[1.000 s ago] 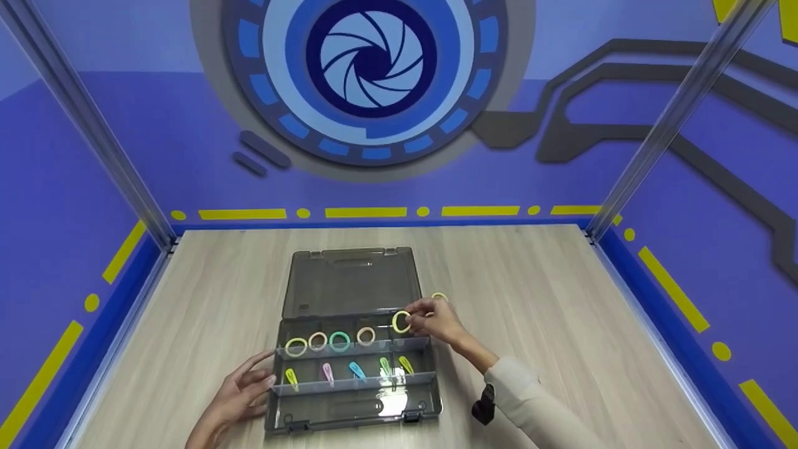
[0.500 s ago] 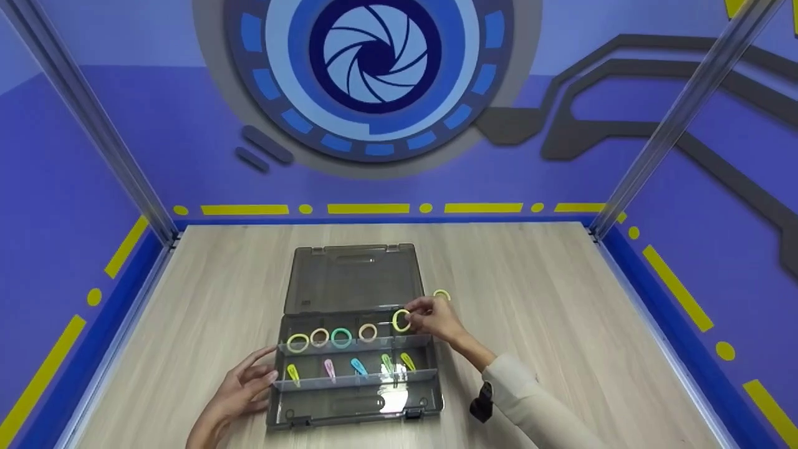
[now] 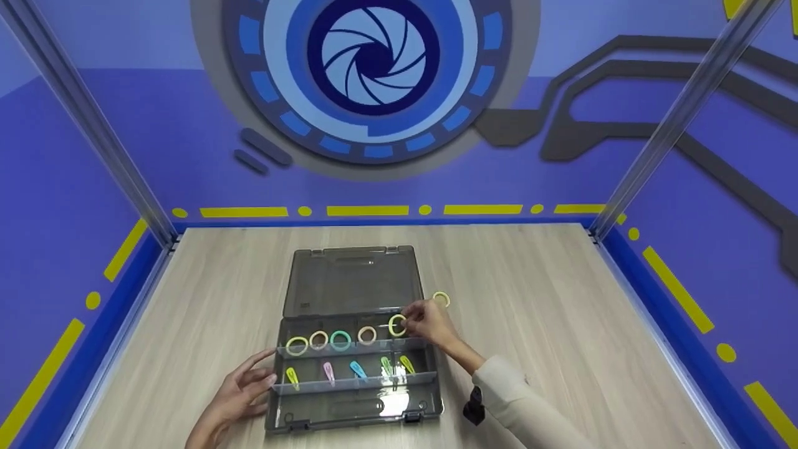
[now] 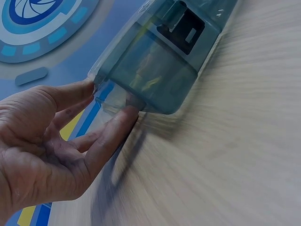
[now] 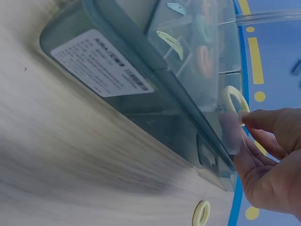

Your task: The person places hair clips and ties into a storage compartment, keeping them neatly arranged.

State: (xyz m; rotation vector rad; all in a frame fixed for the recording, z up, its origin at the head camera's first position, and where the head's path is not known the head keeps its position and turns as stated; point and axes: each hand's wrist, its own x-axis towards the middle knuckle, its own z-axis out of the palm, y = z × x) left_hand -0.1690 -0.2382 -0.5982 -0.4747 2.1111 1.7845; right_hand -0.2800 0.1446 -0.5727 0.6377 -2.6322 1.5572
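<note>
My right hand pinches a pale yellow hair tie over the back right compartment of the open grey see-through box. In the right wrist view, that hair tie stands upright by the thumb and fingertip, near the box's wall. My left hand touches the box's left end with fairly straight fingers; the left wrist view shows fingertips against its end wall. Along the back row sit a yellow hair tie, a green hair tie and two peach-pink ones. Snap hair clips line the middle row.
Another yellow hair tie lies on the wooden table, right of the box and behind my right hand. The lid lies folded back behind the box. Blue-purple panels and metal posts bound the table.
My right hand has shifted slightly left and down with the pinched hair tie. More of the hair tie on the table shows now. The left hand stays at the box's end.
</note>
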